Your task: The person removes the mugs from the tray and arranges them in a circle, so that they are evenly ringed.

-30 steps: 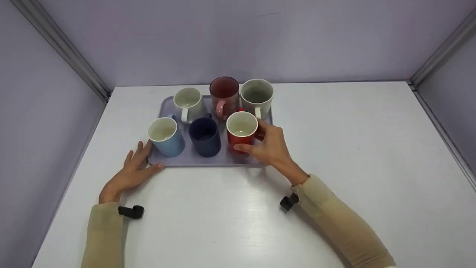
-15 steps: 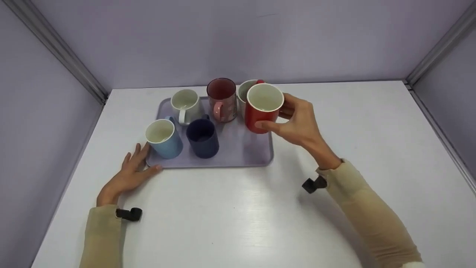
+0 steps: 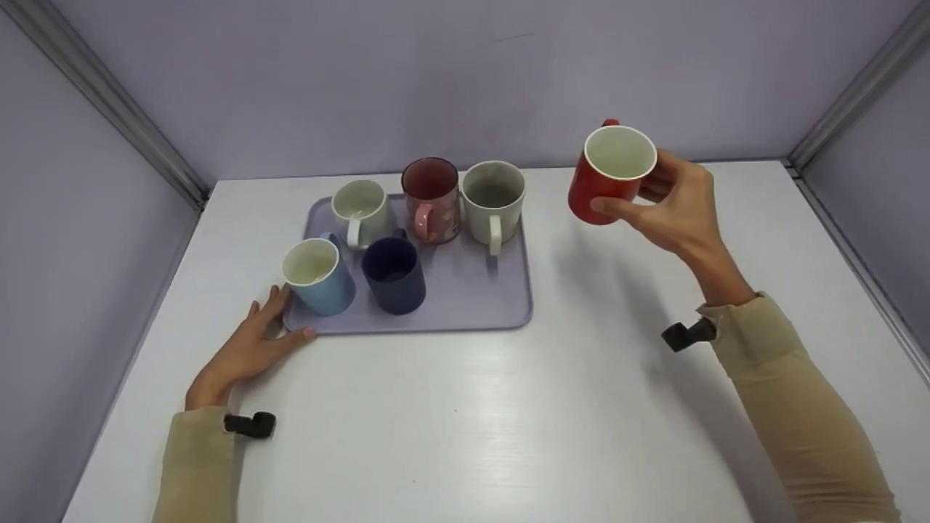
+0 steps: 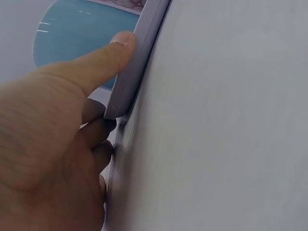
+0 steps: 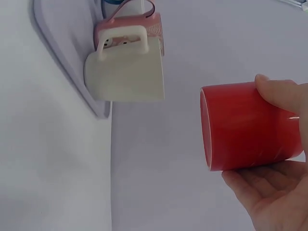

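My right hand (image 3: pixel 683 211) grips a red mug (image 3: pixel 607 181) with a white inside, held up to the right of the tray. Its thumb lies across the near side, with fingers behind. The mug's handle points away. My left hand (image 3: pixel 251 345) rests at the near left corner of a lavender tray (image 3: pixel 465 312). In the left wrist view, its thumb (image 4: pixel 108 57) touches the tray rim beside a light blue mug (image 4: pixel 86 33), and the other fingers sit by the corner, partly hidden. A navy mug (image 3: pixel 396 280) stands right of the light blue one.
Along the tray's back row stand a white mug (image 3: pixel 363 207), a pink mug (image 3: pixel 432 196) and a cream mug (image 3: pixel 494 200). The white table (image 3: pixel 465 421) meets a pale back wall (image 3: pixel 363 87), with side walls at left and right.
My right hand has lifted the red mug off the tray's front right and carried it rightward and back, past the tray. The left hand has stayed at the tray corner.
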Tool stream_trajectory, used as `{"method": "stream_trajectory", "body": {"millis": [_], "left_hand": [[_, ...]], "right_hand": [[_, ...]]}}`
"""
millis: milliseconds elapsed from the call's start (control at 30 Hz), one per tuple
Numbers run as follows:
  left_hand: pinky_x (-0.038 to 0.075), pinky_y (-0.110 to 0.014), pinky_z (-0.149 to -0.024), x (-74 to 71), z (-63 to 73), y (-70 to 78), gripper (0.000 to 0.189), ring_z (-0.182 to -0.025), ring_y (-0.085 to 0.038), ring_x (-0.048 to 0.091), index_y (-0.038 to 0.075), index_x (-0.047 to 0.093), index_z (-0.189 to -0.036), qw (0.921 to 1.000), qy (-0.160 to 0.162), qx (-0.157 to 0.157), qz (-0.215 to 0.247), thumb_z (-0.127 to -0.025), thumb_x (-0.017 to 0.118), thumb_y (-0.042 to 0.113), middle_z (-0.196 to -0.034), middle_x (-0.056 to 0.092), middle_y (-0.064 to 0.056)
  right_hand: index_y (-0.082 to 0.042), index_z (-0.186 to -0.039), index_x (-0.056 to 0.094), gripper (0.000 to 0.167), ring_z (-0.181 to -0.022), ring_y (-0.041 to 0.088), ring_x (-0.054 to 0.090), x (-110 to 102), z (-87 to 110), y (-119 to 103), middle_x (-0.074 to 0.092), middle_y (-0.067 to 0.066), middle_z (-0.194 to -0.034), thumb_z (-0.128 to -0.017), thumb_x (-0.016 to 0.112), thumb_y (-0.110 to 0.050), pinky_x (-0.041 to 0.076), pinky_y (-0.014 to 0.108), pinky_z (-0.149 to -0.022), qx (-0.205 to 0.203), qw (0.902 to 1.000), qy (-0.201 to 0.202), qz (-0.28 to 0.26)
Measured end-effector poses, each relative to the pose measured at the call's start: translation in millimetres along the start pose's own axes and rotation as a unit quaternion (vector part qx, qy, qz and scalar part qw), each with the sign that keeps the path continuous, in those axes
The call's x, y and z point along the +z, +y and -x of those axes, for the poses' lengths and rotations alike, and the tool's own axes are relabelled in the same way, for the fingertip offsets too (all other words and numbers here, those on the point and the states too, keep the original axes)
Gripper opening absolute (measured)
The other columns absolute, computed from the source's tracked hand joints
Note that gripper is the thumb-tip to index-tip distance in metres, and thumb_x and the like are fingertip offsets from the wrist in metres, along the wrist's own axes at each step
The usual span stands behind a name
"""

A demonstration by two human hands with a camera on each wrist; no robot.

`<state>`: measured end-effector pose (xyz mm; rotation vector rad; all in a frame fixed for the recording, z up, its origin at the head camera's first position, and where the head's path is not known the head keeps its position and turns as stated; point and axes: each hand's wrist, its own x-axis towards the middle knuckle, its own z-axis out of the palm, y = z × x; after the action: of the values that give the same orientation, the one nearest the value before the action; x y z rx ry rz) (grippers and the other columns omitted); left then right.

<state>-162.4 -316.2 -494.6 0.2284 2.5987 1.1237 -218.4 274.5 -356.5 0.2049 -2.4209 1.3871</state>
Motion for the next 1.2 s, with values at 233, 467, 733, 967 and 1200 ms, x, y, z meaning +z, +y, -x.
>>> {"method": "stream_trajectory", "body": {"millis": [233, 467, 733, 967, 1200], "left_hand": [[0.001, -0.068, -0.132, -2.5, 1.7, -1.2, 0.101, -0.164, -0.049, -0.006, 0.008, 0.011, -0.172, 0.9997, 0.007, -0.003, 0.021, -0.101, 0.074, 0.045, -0.178, 0.001, -0.021], [0.006, -0.067, -0.132, -6.1, 6.1, -3.6, 0.099, -0.165, -0.047, 0.001, 0.006, 0.014, -0.171, 0.9993, 0.015, 0.010, 0.034, -0.101, 0.077, 0.035, -0.177, 0.004, -0.024], [0.005, -0.064, -0.133, -2.6, 0.2, -3.1, 0.104, -0.166, -0.043, 0.000, 0.006, 0.012, -0.171, 0.9992, 0.004, -0.004, 0.039, -0.099, 0.076, 0.047, -0.178, 0.002, -0.020], [0.006, -0.064, -0.134, -0.5, 0.7, -4.2, 0.104, -0.166, -0.043, 0.001, 0.005, 0.014, -0.171, 0.9993, 0.006, -0.004, 0.036, -0.099, 0.076, 0.047, -0.179, 0.004, -0.020], [0.007, -0.064, -0.134, -2.1, -0.1, -2.7, 0.101, -0.166, -0.043, 0.003, 0.005, 0.016, -0.171, 0.9992, 0.010, 0.001, 0.039, -0.099, 0.077, 0.042, -0.178, 0.005, -0.022]], "right_hand": [[-0.007, -0.140, 0.069, 0.070, -0.115, 0.025, 0.076, -9.1, -7.7, 35.4, 0.074, 0.013, -0.132, -0.078, 0.098, -0.019, 0.061, 0.024, -0.098, 0.034, 0.9993, 0.000, 0.015], [-0.009, -0.145, 0.065, 0.071, -0.121, 0.029, 0.072, -6.9, -17.6, 75.5, 0.071, 0.013, -0.137, -0.082, 0.095, -0.025, 0.060, 0.028, -0.103, 0.061, 0.9979, -0.008, 0.020], [-0.008, -0.149, 0.059, 0.072, -0.120, 0.023, 0.064, -12.4, -16.7, 115.9, 0.066, 0.013, -0.143, -0.088, 0.091, -0.027, 0.057, 0.030, -0.108, 0.122, 0.9922, -0.014, 0.016], [-0.008, -0.157, 0.049, 0.080, -0.140, 0.033, 0.057, -11.8, -14.1, 131.4, 0.058, 0.015, -0.155, -0.091, 0.088, -0.032, 0.048, 0.046, -0.121, 0.151, 0.9873, -0.035, 0.033], [-0.009, -0.161, 0.044, 0.086, -0.147, 0.037, 0.051, -12.0, -15.2, 138.7, 0.052, 0.017, -0.160, -0.092, 0.087, -0.034, 0.044, 0.050, -0.124, 0.170, 0.9832, -0.058, 0.035]]}}
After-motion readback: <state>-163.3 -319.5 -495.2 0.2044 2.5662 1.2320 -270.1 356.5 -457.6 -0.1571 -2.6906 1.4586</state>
